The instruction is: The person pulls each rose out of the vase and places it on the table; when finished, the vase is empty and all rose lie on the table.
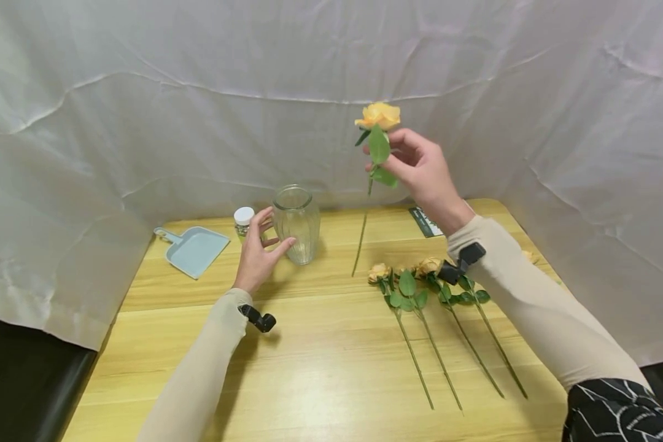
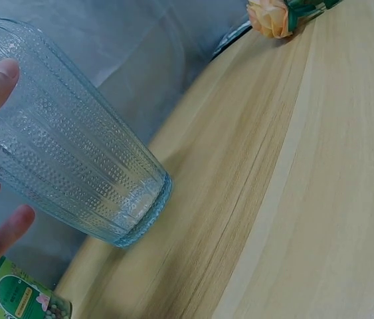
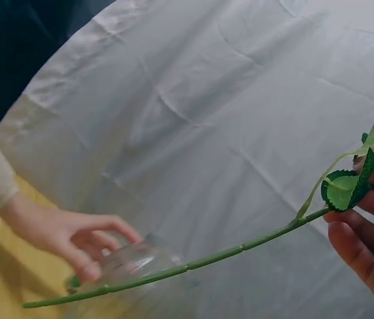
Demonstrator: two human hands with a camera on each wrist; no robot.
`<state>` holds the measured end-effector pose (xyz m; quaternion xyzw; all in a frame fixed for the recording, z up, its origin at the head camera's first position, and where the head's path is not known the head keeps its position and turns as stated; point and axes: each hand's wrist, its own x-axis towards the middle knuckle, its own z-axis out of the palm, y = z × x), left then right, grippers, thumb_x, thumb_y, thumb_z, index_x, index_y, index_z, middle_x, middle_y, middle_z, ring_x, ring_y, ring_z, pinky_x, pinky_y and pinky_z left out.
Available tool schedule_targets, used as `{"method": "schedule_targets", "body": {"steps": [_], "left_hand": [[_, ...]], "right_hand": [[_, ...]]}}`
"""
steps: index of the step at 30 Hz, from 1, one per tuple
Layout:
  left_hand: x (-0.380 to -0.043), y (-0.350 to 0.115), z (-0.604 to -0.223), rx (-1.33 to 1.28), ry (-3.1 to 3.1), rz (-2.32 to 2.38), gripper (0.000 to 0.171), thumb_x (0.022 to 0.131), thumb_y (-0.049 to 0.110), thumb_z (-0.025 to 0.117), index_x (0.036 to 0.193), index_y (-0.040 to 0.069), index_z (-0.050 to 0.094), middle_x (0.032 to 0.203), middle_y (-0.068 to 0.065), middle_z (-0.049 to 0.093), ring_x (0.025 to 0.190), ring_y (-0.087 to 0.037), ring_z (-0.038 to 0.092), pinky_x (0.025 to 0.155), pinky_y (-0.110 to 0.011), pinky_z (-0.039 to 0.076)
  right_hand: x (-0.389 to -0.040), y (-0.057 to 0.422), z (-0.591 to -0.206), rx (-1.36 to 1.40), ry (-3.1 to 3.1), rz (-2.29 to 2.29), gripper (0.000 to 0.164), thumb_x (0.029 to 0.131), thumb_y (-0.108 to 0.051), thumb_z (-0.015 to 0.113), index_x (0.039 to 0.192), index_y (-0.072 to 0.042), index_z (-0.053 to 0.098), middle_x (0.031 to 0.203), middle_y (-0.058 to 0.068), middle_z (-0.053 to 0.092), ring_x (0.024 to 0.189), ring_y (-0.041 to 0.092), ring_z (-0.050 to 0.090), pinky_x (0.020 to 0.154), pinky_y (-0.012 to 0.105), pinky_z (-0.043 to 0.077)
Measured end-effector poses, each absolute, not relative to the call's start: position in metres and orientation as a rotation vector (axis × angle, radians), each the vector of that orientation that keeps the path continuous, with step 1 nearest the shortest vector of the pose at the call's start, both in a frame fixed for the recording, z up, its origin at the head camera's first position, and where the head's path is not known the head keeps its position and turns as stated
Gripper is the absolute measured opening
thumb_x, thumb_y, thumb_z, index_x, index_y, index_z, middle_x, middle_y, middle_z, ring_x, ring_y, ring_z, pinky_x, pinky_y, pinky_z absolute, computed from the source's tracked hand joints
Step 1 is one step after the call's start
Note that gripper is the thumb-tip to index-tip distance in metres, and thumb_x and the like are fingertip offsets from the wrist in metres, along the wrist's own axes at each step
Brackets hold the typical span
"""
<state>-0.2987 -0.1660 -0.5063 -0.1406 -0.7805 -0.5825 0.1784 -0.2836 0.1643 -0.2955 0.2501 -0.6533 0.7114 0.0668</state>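
Observation:
My right hand [image 1: 422, 169] pinches a yellow rose [image 1: 380, 115] just below its bloom and holds it up above the table. The long green stem [image 3: 216, 257] hangs down, and part of the leaves is hidden by the fingers. A ribbed clear glass vase [image 1: 302, 236] stands upright toward the back of the table, with nothing inside it. Beside its left wall is my left hand [image 1: 256, 255], the thumb overlapping the front of the glass and the other fingers spread at its side. In the left wrist view, dotted texture covers the vase [image 2: 80, 146].
Several more yellow roses [image 1: 406, 283] lie with stems toward the front right. Left of the vase stand a small white-lidded jar [image 1: 244, 216] and, farther left, a light blue dustpan [image 1: 201, 248]. A dark printed card [image 1: 424, 222] lies at the back right. Grey cloth [image 1: 199, 153] hangs behind the table.

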Motion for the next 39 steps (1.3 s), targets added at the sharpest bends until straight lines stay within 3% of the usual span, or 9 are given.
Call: {"method": "schedule_targets", "body": {"steps": [3,10,14,19,23,30,34,39], "left_hand": [[-0.299,-0.166,-0.507,-0.395,-2.205,-1.651,0.086,0.094,0.022,0.089,0.164,0.026,0.039,0.164,-0.011,0.048,0.148,-0.037,0.053,0.112,-0.062,0.058],[-0.299,-0.165,-0.507,-0.376,-2.212,-1.646,0.089,0.094,0.013,0.088,0.166,0.02,0.036,0.165,-0.015,0.046,0.149,-0.041,0.051,0.113,-0.065,0.056],[-0.297,-0.162,-0.504,-0.363,-2.211,-1.649,0.087,0.094,0.008,0.086,0.166,0.015,0.036,0.165,-0.02,0.045,0.149,-0.045,0.05,0.114,-0.068,0.054],[-0.286,-0.157,-0.489,-0.362,-2.221,-1.659,0.084,0.096,0.007,0.084,0.165,0.01,0.035,0.164,-0.024,0.044,0.149,-0.048,0.049,0.115,-0.07,0.053],[-0.279,-0.156,-0.482,-0.365,-2.225,-1.659,0.085,0.096,0.007,0.084,0.165,0.01,0.035,0.164,-0.024,0.044,0.149,-0.047,0.049,0.115,-0.069,0.052],[-0.296,-0.163,-0.501,-0.364,-2.218,-1.648,0.087,0.096,0.009,0.086,0.166,0.015,0.035,0.165,-0.02,0.044,0.15,-0.045,0.049,0.114,-0.068,0.054],[-0.299,-0.166,-0.506,-0.365,-2.221,-1.639,0.088,0.095,0.015,0.087,0.166,0.02,0.036,0.165,-0.015,0.045,0.15,-0.041,0.05,0.113,-0.066,0.055],[-0.298,-0.167,-0.506,-0.377,-2.216,-1.643,0.087,0.095,0.022,0.089,0.165,0.022,0.038,0.165,-0.012,0.046,0.149,-0.037,0.052,0.113,-0.062,0.057]], "right_hand": [[-0.277,0.172,-0.312,0.718,-2.071,2.154,0.016,0.103,-0.004,0.074,0.119,-0.006,0.073,0.13,0.017,0.076,0.1,0.021,0.078,0.095,0.03,0.067],[-0.26,0.18,-0.363,0.568,-2.444,2.065,0.024,0.106,-0.013,0.071,0.13,-0.009,0.068,0.131,0.008,0.075,0.11,0.023,0.075,0.1,0.031,0.065],[-0.252,0.179,-0.395,0.525,-2.593,2.017,0.031,0.105,-0.01,0.07,0.135,-0.003,0.065,0.138,0.015,0.07,0.116,0.029,0.075,0.102,0.033,0.064],[-0.245,0.178,-0.426,0.508,-2.692,1.933,0.032,0.105,-0.006,0.067,0.135,0.002,0.065,0.139,0.021,0.069,0.118,0.027,0.073,0.104,0.032,0.062],[-0.241,0.176,-0.439,0.519,-2.717,1.922,0.029,0.104,-0.006,0.066,0.132,0.002,0.068,0.137,0.021,0.07,0.118,0.028,0.073,0.101,0.033,0.062],[-0.234,0.175,-0.457,0.517,-2.788,1.924,0.026,0.105,-0.008,0.067,0.13,-0.001,0.07,0.139,0.02,0.067,0.125,0.035,0.07,0.097,0.033,0.062],[-0.232,0.173,-0.467,0.514,-2.827,1.878,0.024,0.104,-0.008,0.069,0.127,-0.002,0.072,0.133,0.018,0.069,0.119,0.029,0.07,0.092,0.032,0.063],[-0.23,0.17,-0.476,0.504,-2.874,1.833,0.019,0.106,-0.007,0.07,0.123,-0.001,0.073,0.117,0.017,0.073,0.095,0.02,0.07,0.079,0.045,0.07]]}}
